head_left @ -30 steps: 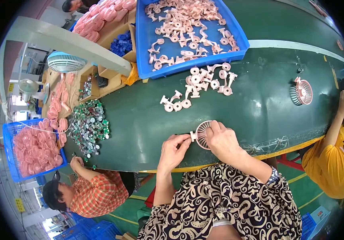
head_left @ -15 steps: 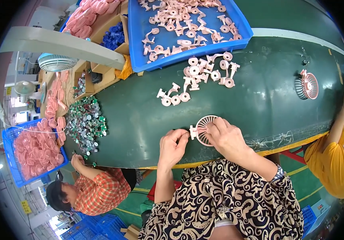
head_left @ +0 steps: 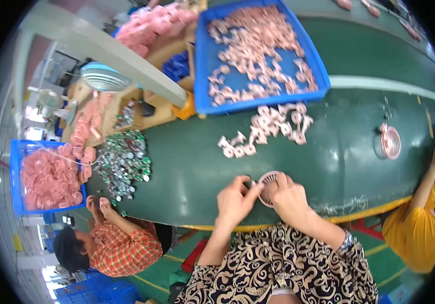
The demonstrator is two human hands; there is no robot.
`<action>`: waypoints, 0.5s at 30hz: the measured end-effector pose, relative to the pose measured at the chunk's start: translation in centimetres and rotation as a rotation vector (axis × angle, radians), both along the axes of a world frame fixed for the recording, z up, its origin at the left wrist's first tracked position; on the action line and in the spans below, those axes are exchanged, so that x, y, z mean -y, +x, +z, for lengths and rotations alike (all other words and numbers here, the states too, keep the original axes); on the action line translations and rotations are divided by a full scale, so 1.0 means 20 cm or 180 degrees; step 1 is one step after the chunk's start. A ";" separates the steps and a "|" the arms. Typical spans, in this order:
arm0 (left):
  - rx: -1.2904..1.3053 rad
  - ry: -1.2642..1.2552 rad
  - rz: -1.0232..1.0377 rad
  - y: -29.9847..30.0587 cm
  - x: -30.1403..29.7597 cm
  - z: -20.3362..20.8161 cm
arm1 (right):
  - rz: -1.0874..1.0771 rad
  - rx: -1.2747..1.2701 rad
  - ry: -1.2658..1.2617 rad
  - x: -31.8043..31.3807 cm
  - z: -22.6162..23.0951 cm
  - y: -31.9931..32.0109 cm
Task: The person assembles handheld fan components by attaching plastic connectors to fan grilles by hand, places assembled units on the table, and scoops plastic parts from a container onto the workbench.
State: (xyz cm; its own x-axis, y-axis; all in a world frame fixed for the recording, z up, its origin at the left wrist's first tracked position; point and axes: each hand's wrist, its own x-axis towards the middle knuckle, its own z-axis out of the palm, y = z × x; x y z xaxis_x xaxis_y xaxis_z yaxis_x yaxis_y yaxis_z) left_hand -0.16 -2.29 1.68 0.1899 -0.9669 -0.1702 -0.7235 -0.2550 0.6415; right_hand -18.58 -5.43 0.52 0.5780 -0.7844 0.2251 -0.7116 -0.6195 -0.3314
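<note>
Left hand (head_left: 234, 202) curled at left side of pink cage (head_left: 268, 179), hold unclear; right hand (head_left: 290, 200) closed on cage. Bracket visible earlier now hidden.

This is a factory assembly workshop: a co-worker in an orange checked shirt (head_left: 123, 249) and another in a yellow shirt (head_left: 416, 228) are at a long green-topped workbench (head_left: 189, 185). It bears a shallow blue plastic tray (head_left: 265, 104) of many alike pale-pink plastic parts (head_left: 260, 43) and a heap of green-and-silver circuit boards (head_left: 122, 162).
</note>
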 end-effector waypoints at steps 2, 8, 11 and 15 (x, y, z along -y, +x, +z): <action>0.0113 -0.0131 -0.0094 -0.02 0.00 -0.03 | 0.0046 -0.0024 0.0016 0.00 -0.02 -0.01; -0.0101 -0.0439 -0.0237 -0.07 0.00 -0.09 | -0.0037 0.0052 -0.0050 -0.03 -0.05 -0.02; -0.0064 -0.0463 -0.0248 -0.08 -0.03 -0.10 | -0.0002 0.0108 -0.0087 -0.03 -0.03 -0.02; -0.0054 -0.0555 -0.0208 -0.07 -0.02 -0.12 | 0.0067 -0.0064 0.0209 -0.02 0.00 -0.01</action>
State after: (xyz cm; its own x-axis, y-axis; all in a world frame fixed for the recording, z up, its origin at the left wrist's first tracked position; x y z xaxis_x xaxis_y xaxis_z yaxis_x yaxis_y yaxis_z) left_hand -1.51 -1.82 -0.78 0.1241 -0.9923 -0.0014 -0.7236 -0.0915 0.6841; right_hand -18.81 -5.11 0.43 0.5985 -0.7846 0.1618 -0.7056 -0.6119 -0.3575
